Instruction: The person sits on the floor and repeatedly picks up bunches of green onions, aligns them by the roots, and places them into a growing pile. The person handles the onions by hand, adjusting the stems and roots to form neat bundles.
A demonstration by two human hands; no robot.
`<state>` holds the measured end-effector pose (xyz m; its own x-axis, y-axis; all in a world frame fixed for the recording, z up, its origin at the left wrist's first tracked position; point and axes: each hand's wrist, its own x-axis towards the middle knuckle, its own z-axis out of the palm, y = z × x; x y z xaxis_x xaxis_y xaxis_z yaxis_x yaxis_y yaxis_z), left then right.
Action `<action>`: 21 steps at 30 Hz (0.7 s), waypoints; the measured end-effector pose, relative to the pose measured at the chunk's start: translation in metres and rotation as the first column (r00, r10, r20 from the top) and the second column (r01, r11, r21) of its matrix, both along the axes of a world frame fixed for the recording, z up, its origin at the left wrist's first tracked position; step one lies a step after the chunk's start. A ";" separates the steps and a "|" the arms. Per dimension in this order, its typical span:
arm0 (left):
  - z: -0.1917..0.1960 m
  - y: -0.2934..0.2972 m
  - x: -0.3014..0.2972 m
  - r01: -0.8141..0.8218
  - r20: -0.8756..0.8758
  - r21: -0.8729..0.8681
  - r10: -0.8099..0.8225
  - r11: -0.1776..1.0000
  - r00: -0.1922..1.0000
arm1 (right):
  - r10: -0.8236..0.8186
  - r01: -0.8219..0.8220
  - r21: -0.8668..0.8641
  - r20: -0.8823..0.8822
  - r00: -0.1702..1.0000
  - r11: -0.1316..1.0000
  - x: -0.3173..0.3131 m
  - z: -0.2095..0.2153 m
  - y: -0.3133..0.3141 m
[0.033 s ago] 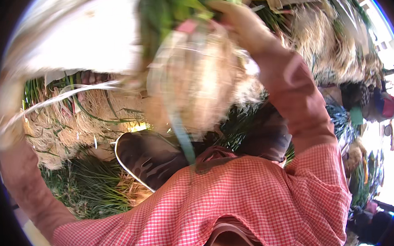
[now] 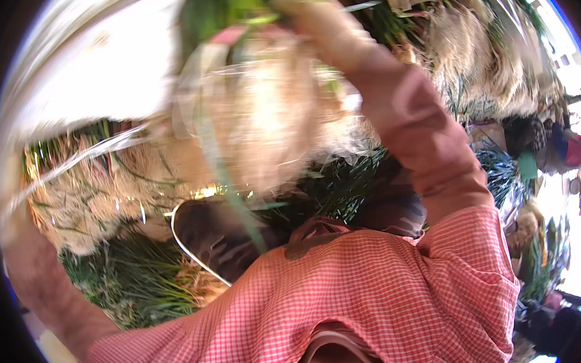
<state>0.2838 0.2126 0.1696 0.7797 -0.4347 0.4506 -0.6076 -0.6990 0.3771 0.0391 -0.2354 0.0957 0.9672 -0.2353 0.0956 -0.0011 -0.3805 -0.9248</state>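
Our right hand (image 2: 315, 24) is closed about a bundle of leafy plants (image 2: 260, 111), gripping it near the reddish band (image 2: 231, 35) where the green tops meet the pale roots; motion blur hides the exact set of the fingers. Our left hand (image 2: 14, 193) is a smear at the left rim, so we cannot tell whether its fingers are spread or pressed together. A shiny translucent strip (image 2: 82, 161) runs from beside it toward the bundle, but we cannot make out whether the hand pinches it.

Our right forearm reaches up and inward, sleeve pushed back, with the wrist near the top of the view. Our left arm is swung wide and bends up along the rim. The bundle is between the two arms, upper centre, its green tops away from us and its roots toward our body. A long green strip (image 2: 228, 191) trails from it toward our checked shirt (image 2: 310, 299).

Behind the bundle, which blocks part of the view, a row of pale roots (image 2: 94, 205) lies to the left, with loose green leaves (image 2: 135, 282) below. More rooted plants (image 2: 462, 64) are piled at upper right. Dark leaves (image 2: 343, 185) show between our camouflage-clad knees (image 2: 217, 231).
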 end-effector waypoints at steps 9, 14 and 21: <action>-0.099 0.145 -0.012 -0.672 -0.420 -0.419 0.526 0.610 0.739 | 0.059 -0.119 -0.461 -0.143 0.988 0.879 0.053 0.032 0.102; -0.129 0.101 -0.114 -0.752 -0.747 -0.649 0.086 0.117 0.659 | -0.170 0.176 -0.209 0.049 0.984 0.962 0.000 0.011 -0.008; -0.037 -0.012 -0.263 -0.112 -0.558 -0.696 -0.436 0.710 0.706 | -0.272 0.232 0.452 0.023 0.962 0.861 -0.060 0.003 -0.090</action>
<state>0.0211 0.2011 0.1326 0.9143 -0.3988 0.0712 -0.0873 -0.0224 0.9959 -0.0213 -0.3252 0.0984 0.8622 -0.5065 0.0015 0.0428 0.0699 -0.9966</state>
